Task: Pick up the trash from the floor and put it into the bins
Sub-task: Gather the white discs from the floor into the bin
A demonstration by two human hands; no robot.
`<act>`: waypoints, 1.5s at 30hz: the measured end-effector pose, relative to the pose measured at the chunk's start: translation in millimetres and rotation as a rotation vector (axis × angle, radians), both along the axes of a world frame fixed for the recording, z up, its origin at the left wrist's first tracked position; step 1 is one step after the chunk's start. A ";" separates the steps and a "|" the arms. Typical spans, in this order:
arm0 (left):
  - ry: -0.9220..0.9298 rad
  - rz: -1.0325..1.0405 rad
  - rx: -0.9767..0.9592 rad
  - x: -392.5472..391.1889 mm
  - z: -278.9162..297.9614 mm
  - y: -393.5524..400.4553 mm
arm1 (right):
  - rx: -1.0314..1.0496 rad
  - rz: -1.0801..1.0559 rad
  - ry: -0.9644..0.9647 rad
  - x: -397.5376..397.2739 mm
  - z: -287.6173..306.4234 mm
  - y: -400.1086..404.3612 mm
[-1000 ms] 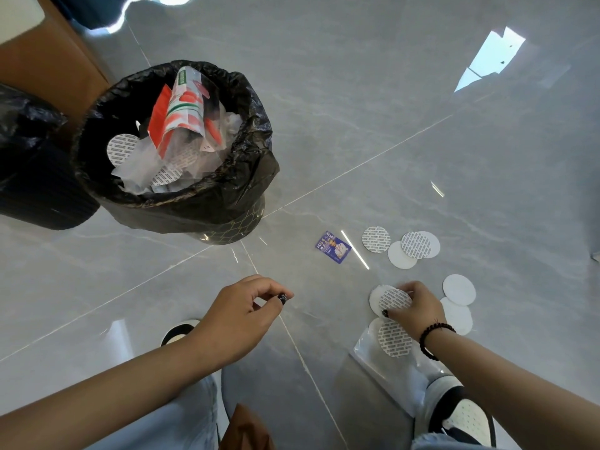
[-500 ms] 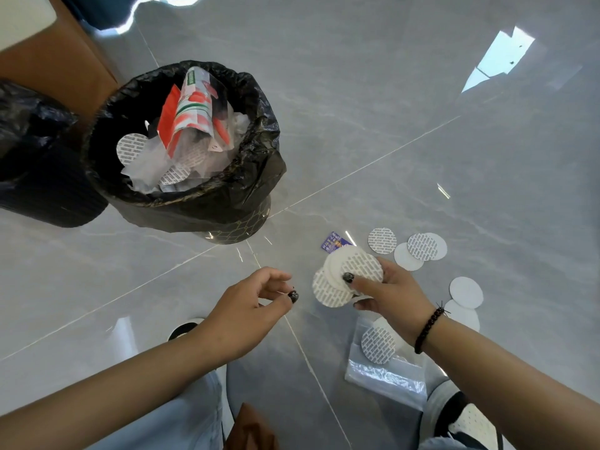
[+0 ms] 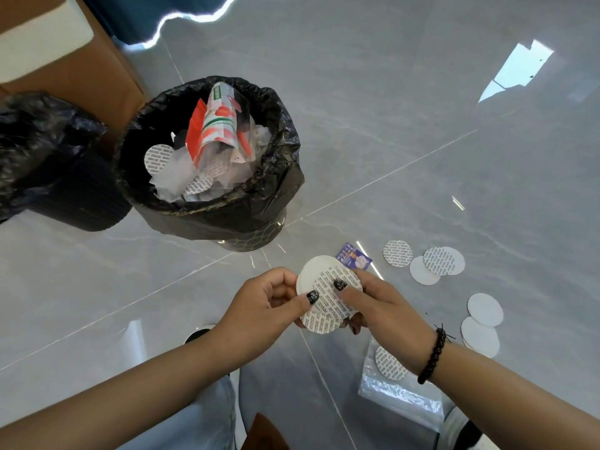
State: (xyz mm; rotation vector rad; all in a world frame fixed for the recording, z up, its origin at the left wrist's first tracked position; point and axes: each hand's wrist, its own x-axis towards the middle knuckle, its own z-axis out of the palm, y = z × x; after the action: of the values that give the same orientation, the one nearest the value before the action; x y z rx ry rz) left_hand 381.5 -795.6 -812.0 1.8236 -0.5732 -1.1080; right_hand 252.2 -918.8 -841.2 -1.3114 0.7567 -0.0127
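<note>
Pinching round seals (image 3: 328, 293), left hand (image 3: 259, 306) meets right hand (image 3: 383, 310).

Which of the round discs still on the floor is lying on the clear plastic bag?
The printed disc beside the right wrist, resting on the clear plastic bag. The other loose discs lie on bare floor tile further right.

A fanned stack of white round seal discs (image 3: 328, 293), some printed with grey text, is held at the frame's centre. More discs (image 3: 425, 261) lie flat on the floor at 3 o'clock beside a small purple packet (image 3: 354, 259). The black-lined bin (image 3: 259, 203), holding wrappers and discs, stands at 11 o'clock.
</note>
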 end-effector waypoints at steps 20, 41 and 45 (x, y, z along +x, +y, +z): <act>-0.654 0.913 -0.143 164.6 50.0 8.1 | 0.137 -0.048 0.140 9.4 6.2 2.0; -0.723 0.159 -0.166 54.7 22.4 -9.1 | -0.344 0.141 0.414 -40.0 -54.6 -35.8; -0.650 -0.146 -0.099 21.8 6.1 -7.3 | -0.692 0.473 0.594 -65.0 -84.9 -38.7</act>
State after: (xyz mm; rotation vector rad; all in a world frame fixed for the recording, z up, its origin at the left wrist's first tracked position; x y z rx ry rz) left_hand 403.3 -802.8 -805.9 2.0693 -1.1287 -0.5397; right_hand 187.3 -957.5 -926.1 -2.1808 0.9609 0.5590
